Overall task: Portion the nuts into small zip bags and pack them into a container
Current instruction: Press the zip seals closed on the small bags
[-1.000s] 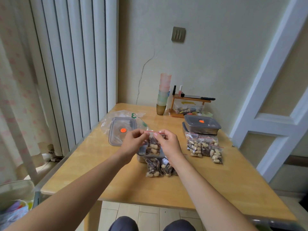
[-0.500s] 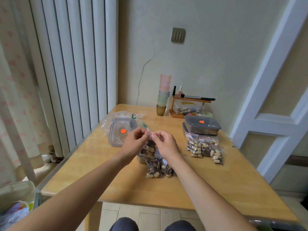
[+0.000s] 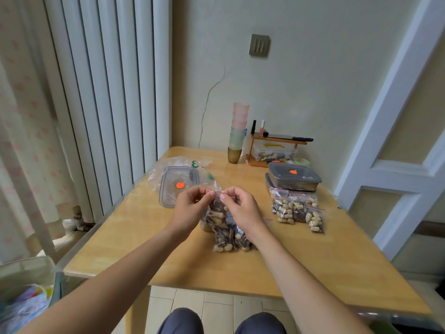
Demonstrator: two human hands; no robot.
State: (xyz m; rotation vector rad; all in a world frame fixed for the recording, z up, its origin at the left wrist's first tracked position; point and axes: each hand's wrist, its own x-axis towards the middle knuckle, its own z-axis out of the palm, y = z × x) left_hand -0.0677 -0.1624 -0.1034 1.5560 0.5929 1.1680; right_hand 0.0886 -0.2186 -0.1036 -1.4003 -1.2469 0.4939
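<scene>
Both the left hand (image 3: 190,210) and right hand (image 3: 242,209) pinch a zip bag's (image 3: 218,210) red seal; beyond it lies a grey lid (image 3: 179,185), filled bags (image 3: 297,209) to its right.

zip bags (image 3: 218,212): 6 | lidded containers (image 3: 294,180): 1 | loose lids (image 3: 179,185): 1

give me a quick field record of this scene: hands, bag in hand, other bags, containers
left hand: pinches the red zip strip of the held bag
right hand: pinches the same strip
held bag: small zip bag of nuts, lifted above the table
filled bags near: lying under the hands
filled bags right: beside the lidded container
lidded container: grey lid on
loose lid: lies flat, left
</scene>
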